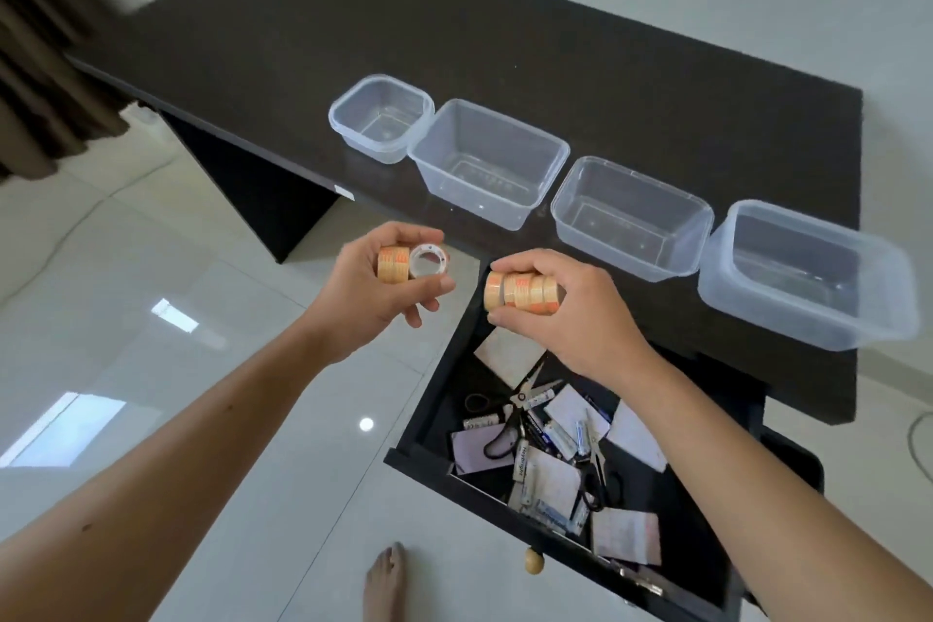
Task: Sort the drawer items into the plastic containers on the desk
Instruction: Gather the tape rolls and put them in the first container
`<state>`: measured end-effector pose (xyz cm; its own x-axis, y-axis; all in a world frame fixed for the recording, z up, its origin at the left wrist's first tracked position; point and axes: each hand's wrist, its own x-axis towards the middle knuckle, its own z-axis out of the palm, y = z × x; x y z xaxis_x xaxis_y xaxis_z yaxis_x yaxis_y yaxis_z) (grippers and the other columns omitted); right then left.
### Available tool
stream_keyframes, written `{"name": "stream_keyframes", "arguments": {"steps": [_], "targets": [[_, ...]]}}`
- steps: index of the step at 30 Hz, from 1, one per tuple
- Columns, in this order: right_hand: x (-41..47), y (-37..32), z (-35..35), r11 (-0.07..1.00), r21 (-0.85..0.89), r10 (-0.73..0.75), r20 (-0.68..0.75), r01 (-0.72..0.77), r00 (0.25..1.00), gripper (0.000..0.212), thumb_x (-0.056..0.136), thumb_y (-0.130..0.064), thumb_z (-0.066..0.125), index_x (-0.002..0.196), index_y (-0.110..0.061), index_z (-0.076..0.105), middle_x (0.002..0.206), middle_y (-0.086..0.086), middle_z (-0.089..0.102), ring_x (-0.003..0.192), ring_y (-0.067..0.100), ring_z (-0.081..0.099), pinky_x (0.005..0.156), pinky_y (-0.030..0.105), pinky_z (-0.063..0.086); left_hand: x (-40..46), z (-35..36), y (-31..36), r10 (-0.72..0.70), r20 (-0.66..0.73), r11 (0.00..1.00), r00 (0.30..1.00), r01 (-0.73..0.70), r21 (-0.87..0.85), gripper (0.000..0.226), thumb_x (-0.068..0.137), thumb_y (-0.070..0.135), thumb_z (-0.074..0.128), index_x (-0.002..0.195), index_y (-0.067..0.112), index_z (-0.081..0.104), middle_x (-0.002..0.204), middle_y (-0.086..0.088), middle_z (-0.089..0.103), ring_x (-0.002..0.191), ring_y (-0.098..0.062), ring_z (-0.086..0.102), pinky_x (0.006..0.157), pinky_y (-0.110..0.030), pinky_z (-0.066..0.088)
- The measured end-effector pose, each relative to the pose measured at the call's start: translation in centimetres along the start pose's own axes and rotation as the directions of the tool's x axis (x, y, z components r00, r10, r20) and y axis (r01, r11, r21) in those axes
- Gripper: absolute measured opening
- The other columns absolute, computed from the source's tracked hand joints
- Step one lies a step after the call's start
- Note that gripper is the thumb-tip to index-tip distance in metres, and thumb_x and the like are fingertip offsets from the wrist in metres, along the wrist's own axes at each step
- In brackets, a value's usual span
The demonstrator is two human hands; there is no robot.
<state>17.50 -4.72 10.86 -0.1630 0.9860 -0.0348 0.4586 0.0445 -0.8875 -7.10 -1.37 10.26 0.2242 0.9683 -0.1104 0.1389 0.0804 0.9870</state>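
Left hand (376, 283): fingers curled shut round small stack of tape rolls (404, 263), pinched thumb to fingertips, held over floor just short of desk (353, 40) edge. Right hand (565, 313): closed on row of tape rolls (520, 294), fingers on top, thumb under, above open drawer (681, 545). I judge step as carry: tape lifted, not yet dropped. Four clear containers ahead look empty; small square container (381, 116) sits nearest left hand. Next move needs reach forward over rim, then release. Scissors (510, 412), batteries, cards remain in drawer.
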Motion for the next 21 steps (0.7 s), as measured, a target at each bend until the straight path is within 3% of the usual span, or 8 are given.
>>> {"name": "stream_keyframes", "arguments": {"steps": [7,14,18,21], "targets": [[8.4,-5.4,-0.8,0.994,-0.053,-0.093,0.0,0.093,0.996,0.042,0.08,-0.025,0.093,0.117,-0.034,0.075,0.115,-0.02,0.069,0.106,-0.008,0.063,0.078,0.008,0.054,6.0,-5.6,4.4,0.078,-0.053,0.997,0.996,-0.077,0.005,0.039,0.085,0.008,0.086,0.118,0.009,0.066,0.096,-0.009,0.075,0.075,-0.029,0.076,0.063,-0.037,0.065],[17.0,-7.6,1.1,0.995,-0.069,-0.078,-0.034,0.075,0.996,0.04,0.081,-0.027,0.092,0.112,-0.04,0.069,0.109,-0.029,0.066,0.111,-0.012,0.059,0.078,0.004,0.054,13.4,-10.7,4.8,0.05,-0.046,0.998,0.998,-0.048,0.051,0.04,0.085,0.009,0.086,0.119,0.016,0.068,0.101,-0.008,0.074,0.076,-0.024,0.077,0.072,-0.043,0.066],[21.8,-8.0,2.5,0.996,-0.073,-0.057,-0.041,0.054,0.997,0.04,0.083,-0.025,0.091,0.115,-0.036,0.07,0.109,-0.029,0.065,0.109,-0.011,0.061,0.073,0.002,0.052,17.4,-12.9,4.6,0.11,-0.091,0.955,0.99,-0.08,0.285,0.032,0.088,0.02,0.085,0.114,0.027,0.068,0.107,0.006,0.071,0.079,-0.015,0.075,0.064,-0.025,0.062],[25.2,-8.1,3.8,0.995,-0.102,-0.03,-0.067,0.023,0.997,0.04,0.083,-0.025,0.09,0.119,-0.03,0.072,0.108,-0.025,0.065,0.097,-0.001,0.068,0.07,0.001,0.052,20.1,-14.2,4.2,0.166,-0.109,0.93,0.98,-0.119,0.347,0.034,0.087,0.022,0.086,0.114,0.03,0.068,0.107,0.014,0.069,0.088,-0.009,0.072,0.068,-0.019,0.059]]}}
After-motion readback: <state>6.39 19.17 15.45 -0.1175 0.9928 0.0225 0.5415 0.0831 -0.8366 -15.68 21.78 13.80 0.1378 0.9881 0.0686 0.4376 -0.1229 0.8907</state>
